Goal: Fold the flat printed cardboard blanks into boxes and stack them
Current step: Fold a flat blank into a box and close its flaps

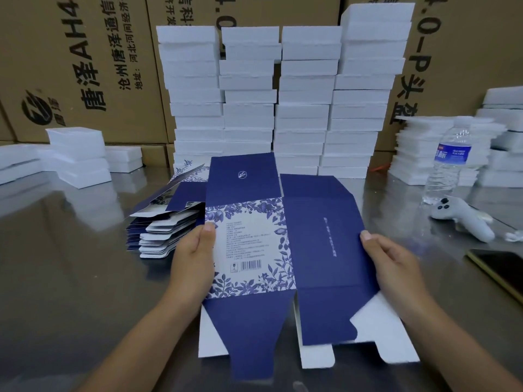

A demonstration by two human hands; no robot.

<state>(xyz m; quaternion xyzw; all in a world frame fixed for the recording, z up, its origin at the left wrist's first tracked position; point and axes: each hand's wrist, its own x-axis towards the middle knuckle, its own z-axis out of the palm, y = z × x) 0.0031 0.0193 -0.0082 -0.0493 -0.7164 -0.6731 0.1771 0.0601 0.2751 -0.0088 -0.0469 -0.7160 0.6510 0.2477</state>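
Blank (271, 250) held at centre above the worktop (70, 264), printed face up and not yet erected. Its long axis runs 12–6 o'clock, logo flap toward 12. Left hand (195, 250) and right hand (393, 264) each pinch a side edge, thumb on top. Pile of flat blanks (161, 230) at 9 o'clock remains to be folded.

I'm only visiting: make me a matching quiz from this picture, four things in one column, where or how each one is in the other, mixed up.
Things: 1 printed blank; 2 water bottle; 3 phone; 4 pile of flat blanks.
States: A lies flat, far right; B stands upright; C gripped by left hand and right hand; D stacked left of the left hand.
Pairs: 1-C, 2-B, 3-A, 4-D.
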